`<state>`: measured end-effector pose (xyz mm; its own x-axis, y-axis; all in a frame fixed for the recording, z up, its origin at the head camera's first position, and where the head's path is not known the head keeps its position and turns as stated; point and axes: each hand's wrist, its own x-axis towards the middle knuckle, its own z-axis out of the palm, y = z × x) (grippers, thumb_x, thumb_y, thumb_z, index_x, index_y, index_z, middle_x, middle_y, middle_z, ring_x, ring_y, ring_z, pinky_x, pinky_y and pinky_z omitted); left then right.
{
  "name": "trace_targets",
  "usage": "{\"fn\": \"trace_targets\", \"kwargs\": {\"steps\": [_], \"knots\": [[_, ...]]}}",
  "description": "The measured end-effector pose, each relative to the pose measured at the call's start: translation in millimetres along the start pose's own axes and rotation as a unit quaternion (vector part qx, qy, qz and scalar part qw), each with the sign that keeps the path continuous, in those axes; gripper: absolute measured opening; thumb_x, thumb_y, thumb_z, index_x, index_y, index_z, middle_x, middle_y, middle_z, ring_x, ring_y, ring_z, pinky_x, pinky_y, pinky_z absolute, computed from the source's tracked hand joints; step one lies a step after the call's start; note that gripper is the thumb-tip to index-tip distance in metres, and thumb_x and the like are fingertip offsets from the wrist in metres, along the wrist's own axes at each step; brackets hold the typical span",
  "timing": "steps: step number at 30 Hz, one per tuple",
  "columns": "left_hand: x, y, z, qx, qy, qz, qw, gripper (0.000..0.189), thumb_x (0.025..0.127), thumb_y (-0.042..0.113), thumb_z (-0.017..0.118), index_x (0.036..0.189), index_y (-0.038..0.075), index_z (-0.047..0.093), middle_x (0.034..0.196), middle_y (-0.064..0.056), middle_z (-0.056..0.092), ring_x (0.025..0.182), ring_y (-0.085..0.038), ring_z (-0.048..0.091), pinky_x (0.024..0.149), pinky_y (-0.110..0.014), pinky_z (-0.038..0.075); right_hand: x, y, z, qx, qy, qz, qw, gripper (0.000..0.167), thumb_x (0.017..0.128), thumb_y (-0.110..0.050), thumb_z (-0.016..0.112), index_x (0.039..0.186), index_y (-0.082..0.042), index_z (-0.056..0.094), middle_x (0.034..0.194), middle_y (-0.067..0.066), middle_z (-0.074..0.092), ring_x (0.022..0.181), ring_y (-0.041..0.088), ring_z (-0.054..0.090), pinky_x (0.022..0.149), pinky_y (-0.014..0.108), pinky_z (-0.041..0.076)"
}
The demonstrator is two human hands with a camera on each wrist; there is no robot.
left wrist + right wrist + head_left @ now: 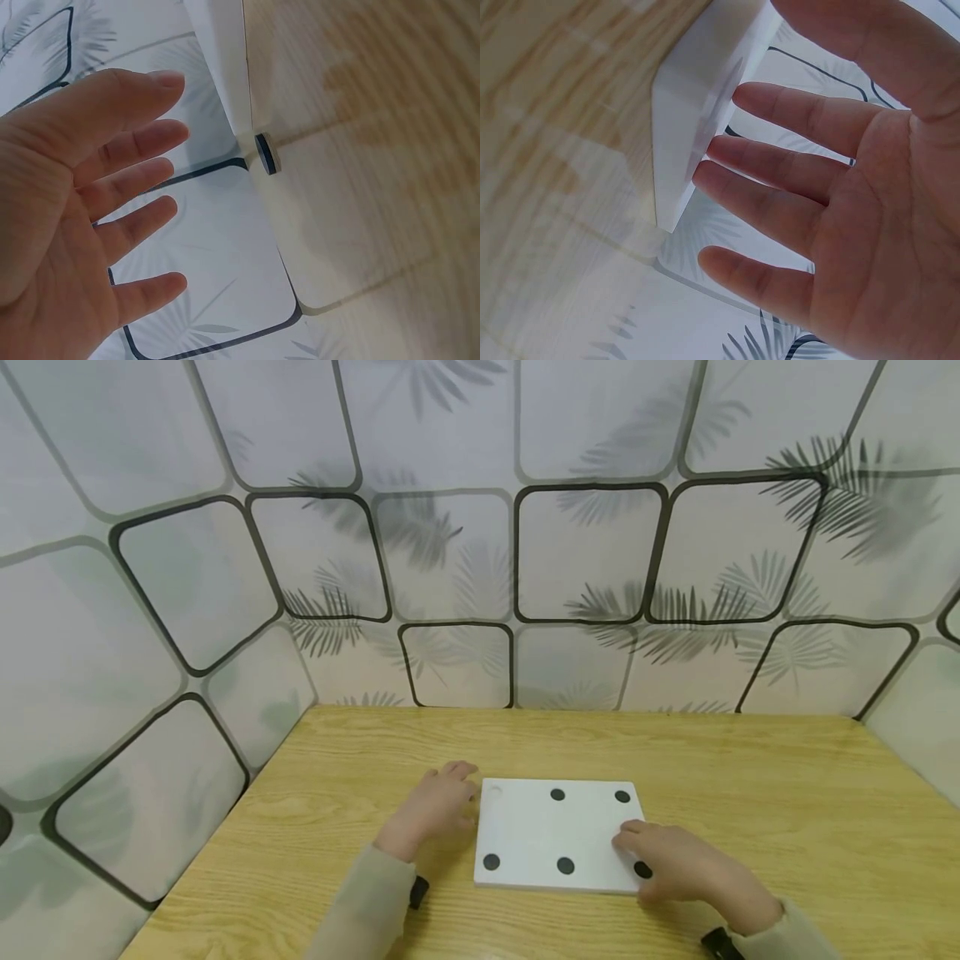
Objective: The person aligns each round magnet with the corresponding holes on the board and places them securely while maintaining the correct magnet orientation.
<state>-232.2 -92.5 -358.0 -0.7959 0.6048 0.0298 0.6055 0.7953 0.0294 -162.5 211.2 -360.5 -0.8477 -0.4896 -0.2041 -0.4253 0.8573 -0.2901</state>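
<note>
A white rectangular board lies flat on the wooden table, with several round black discs on its face and a faint bare circle at its far left corner. My left hand is beside the board's left edge, fingers spread and relaxed, holding nothing. In the left wrist view a small black disc shows edge-on against the wood near the board's end, apart from the fingertips. My right hand is at the board's right end. Its extended fingers rest at the board's edge, partly covering the near right disc.
The light wooden table extends around the board. Behind it and at both sides hang pale wall coverings printed with dark rounded squares and grey leaves. Dark straps show at both sleeve cuffs.
</note>
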Motion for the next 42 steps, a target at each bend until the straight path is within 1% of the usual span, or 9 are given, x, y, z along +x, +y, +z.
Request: {"fn": "trace_targets", "kwargs": {"steps": [6, 9, 13, 16, 21, 26, 30, 36, 42], "knots": [[6.9, -7.0, -2.0, -0.026, 0.002, -0.011, 0.9996, 0.011, 0.076, 0.016, 0.067, 0.084, 0.01, 0.064, 0.127, -0.012, 0.043, 0.118, -0.03, 0.036, 0.09, -0.052, 0.033, -0.4, -0.7, -0.8, -0.002, 0.002, -0.002, 1.0, 0.055, 0.06, -0.014, 0.077, 0.109, 0.002, 0.056, 0.116, 0.017, 0.051, 0.106, 0.035, 0.048, 0.087, 0.047, 0.037], [11.4, -10.0, -1.6, -0.023, 0.001, -0.015, 0.9996, 0.007, 0.076, 0.015, 0.066, 0.077, 0.01, 0.062, 0.126, -0.012, 0.044, 0.117, -0.031, 0.037, 0.089, -0.052, 0.033, -0.7, -0.9, -0.9, -0.004, 0.002, -0.001, 1.0, 0.055, 0.061, -0.015, 0.077, 0.109, 0.002, 0.056, 0.117, 0.017, 0.051, 0.106, 0.035, 0.048, 0.087, 0.047, 0.037], [16.7, -12.4, -0.7, -0.012, -0.006, -0.02, 0.9997, 0.013, 0.075, 0.018, 0.067, 0.069, 0.012, 0.057, 0.125, -0.012, 0.045, 0.116, -0.031, 0.038, 0.087, -0.051, 0.035, -0.3, -0.2, -0.8, -0.005, 0.001, 0.0, 1.0, 0.055, 0.06, -0.015, 0.077, 0.109, 0.001, 0.056, 0.116, 0.016, 0.051, 0.106, 0.035, 0.048, 0.087, 0.047, 0.037], [19.8, -13.4, 0.3, -0.008, -0.013, -0.024, 0.9996, 0.014, 0.075, 0.02, 0.067, 0.07, 0.012, 0.057, 0.125, -0.012, 0.044, 0.116, -0.03, 0.038, 0.086, -0.05, 0.036, 0.6, 0.3, -0.9, -0.001, -0.001, 0.003, 1.0, 0.056, 0.06, -0.015, 0.077, 0.109, 0.001, 0.056, 0.117, 0.016, 0.051, 0.107, 0.035, 0.048, 0.088, 0.047, 0.037], [24.0, -15.5, 3.0, -0.017, -0.023, -0.034, 0.999, 0.015, 0.076, 0.021, 0.068, 0.071, 0.011, 0.058, 0.126, -0.012, 0.044, 0.117, -0.029, 0.037, 0.088, -0.05, 0.035, 0.7, 0.0, -1.1, 0.0, -0.002, 0.006, 1.0, 0.056, 0.06, -0.014, 0.077, 0.109, 0.001, 0.056, 0.117, 0.017, 0.051, 0.107, 0.035, 0.047, 0.088, 0.047, 0.036], [26.9, -18.0, 6.3, -0.026, -0.034, -0.042, 0.9982, 0.016, 0.076, 0.022, 0.07, 0.073, 0.01, 0.059, 0.127, -0.012, 0.043, 0.118, -0.03, 0.036, 0.089, -0.052, 0.034, 0.5, 0.1, -0.6, -0.002, -0.001, 0.005, 1.0, 0.055, 0.06, -0.014, 0.076, 0.109, 0.001, 0.056, 0.117, 0.016, 0.051, 0.107, 0.035, 0.047, 0.088, 0.047, 0.036], [27.7, -18.1, 6.2, -0.041, -0.049, -0.057, 0.9963, 0.016, 0.077, 0.022, 0.069, 0.075, 0.009, 0.06, 0.127, -0.012, 0.043, 0.118, -0.03, 0.036, 0.09, -0.051, 0.034, 0.6, 0.5, -0.8, 0.003, -0.003, 0.008, 1.0, 0.055, 0.06, -0.013, 0.076, 0.11, 0.001, 0.056, 0.118, 0.016, 0.05, 0.108, 0.035, 0.047, 0.089, 0.047, 0.036], [28.0, -16.8, 3.4, -0.069, -0.065, -0.08, 0.9923, 0.018, 0.078, 0.019, 0.068, 0.069, 0.01, 0.054, 0.127, -0.013, 0.043, 0.118, -0.032, 0.035, 0.092, -0.051, 0.031, 0.8, 1.0, -0.7, 0.006, -0.003, 0.009, 0.9999, 0.055, 0.06, -0.013, 0.076, 0.11, 0.001, 0.056, 0.118, 0.017, 0.05, 0.108, 0.035, 0.046, 0.089, 0.048, 0.036], [29.9, -17.5, 6.2, -0.067, -0.069, -0.084, 0.9918, 0.022, 0.078, 0.017, 0.067, 0.065, 0.012, 0.05, 0.126, -0.013, 0.045, 0.118, -0.031, 0.036, 0.093, -0.051, 0.03, 0.8, 0.7, -0.4, 0.006, -0.005, 0.008, 0.9999, 0.055, 0.06, -0.013, 0.076, 0.11, 0.001, 0.056, 0.118, 0.017, 0.05, 0.108, 0.036, 0.046, 0.088, 0.048, 0.036]]}}
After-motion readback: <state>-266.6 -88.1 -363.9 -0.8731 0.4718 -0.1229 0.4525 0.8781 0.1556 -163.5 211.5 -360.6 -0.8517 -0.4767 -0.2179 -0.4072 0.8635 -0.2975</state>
